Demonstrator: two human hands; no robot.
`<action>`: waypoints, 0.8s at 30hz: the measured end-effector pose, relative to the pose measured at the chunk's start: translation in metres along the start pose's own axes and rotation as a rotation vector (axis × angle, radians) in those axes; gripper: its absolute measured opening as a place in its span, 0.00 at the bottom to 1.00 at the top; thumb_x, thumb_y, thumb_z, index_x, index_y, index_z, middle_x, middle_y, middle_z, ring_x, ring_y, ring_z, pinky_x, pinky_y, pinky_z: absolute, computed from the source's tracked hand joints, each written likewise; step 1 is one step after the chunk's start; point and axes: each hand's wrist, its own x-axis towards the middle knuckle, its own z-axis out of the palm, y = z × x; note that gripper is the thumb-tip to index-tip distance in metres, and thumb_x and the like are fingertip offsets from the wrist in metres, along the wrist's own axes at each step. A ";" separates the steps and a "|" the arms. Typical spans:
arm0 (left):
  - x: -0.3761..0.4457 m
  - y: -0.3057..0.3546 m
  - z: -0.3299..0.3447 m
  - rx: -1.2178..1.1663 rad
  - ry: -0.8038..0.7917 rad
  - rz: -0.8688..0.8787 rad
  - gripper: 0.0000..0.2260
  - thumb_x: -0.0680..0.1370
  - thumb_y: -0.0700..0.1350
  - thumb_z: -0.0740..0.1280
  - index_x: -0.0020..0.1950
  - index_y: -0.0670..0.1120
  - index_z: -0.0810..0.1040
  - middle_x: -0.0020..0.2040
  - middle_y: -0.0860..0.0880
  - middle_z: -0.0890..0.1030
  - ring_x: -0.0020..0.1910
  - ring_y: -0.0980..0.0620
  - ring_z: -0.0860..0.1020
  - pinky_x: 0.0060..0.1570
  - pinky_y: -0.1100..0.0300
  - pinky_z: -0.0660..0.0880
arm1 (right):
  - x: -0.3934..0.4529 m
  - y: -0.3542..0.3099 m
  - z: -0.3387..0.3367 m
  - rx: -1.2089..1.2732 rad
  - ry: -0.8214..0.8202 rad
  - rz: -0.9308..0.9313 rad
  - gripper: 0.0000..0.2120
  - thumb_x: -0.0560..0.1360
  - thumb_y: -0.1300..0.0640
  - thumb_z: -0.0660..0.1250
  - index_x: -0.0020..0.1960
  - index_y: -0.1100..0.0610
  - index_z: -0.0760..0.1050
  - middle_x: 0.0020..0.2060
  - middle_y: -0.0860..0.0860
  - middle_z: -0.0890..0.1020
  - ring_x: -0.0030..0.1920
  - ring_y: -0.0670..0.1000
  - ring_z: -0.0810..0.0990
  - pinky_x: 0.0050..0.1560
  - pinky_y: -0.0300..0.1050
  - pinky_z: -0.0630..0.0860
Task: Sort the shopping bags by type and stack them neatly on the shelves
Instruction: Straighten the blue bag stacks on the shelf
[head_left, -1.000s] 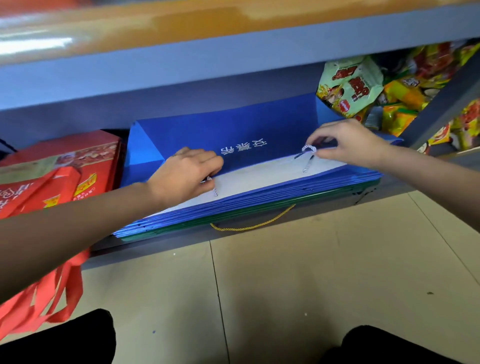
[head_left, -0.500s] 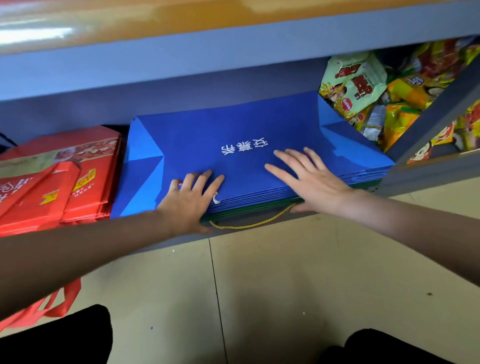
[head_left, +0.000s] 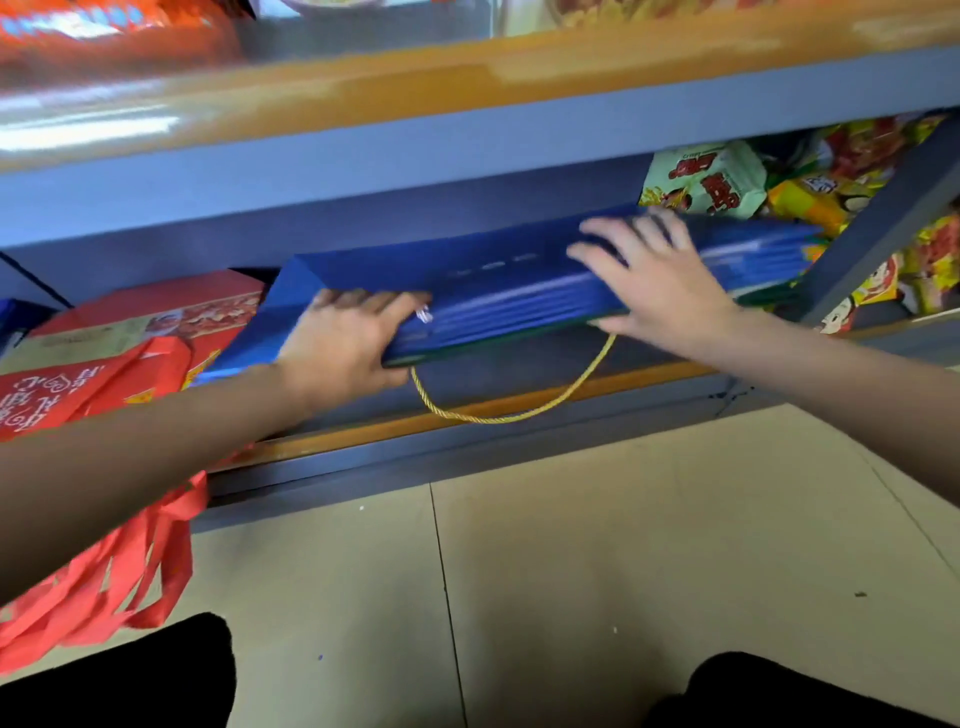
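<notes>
The lower shelf (head_left: 519, 410) carries the stack of blue bags (head_left: 519, 296) within both hands' grip, red bags (head_left: 130, 338) to its left, snack packets (head_left: 711, 179) right.

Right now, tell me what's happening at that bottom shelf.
A person is crouched at the shelf, both hands on a stack of flat blue bags. The left hand grips the stack's front edge, fingers on top and thumb beneath; the right hand lies spread on top with its thumb under the edge. The front edge is lifted off the shelf, and a yellow cord handle hangs below it. Red bags sit to the left, snack packets to the right.
</notes>
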 end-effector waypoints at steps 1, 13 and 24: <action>0.005 -0.009 -0.006 0.029 0.091 -0.010 0.29 0.66 0.51 0.75 0.64 0.45 0.73 0.54 0.40 0.80 0.49 0.38 0.79 0.52 0.47 0.71 | 0.007 0.005 -0.007 0.027 0.024 0.067 0.38 0.60 0.50 0.79 0.65 0.60 0.70 0.63 0.60 0.73 0.58 0.64 0.73 0.66 0.61 0.60; 0.021 -0.029 -0.027 0.126 0.252 -0.041 0.23 0.66 0.61 0.61 0.50 0.45 0.72 0.39 0.44 0.80 0.36 0.42 0.80 0.40 0.52 0.76 | 0.015 0.025 -0.030 0.047 -0.215 0.082 0.53 0.62 0.42 0.77 0.77 0.49 0.49 0.71 0.55 0.60 0.67 0.60 0.63 0.71 0.57 0.49; 0.017 -0.015 -0.015 0.330 0.397 0.092 0.36 0.59 0.58 0.74 0.59 0.39 0.68 0.47 0.43 0.77 0.44 0.44 0.75 0.49 0.50 0.66 | 0.007 0.004 -0.005 -0.215 -0.015 0.136 0.46 0.53 0.48 0.81 0.64 0.61 0.64 0.59 0.60 0.75 0.51 0.62 0.75 0.55 0.58 0.72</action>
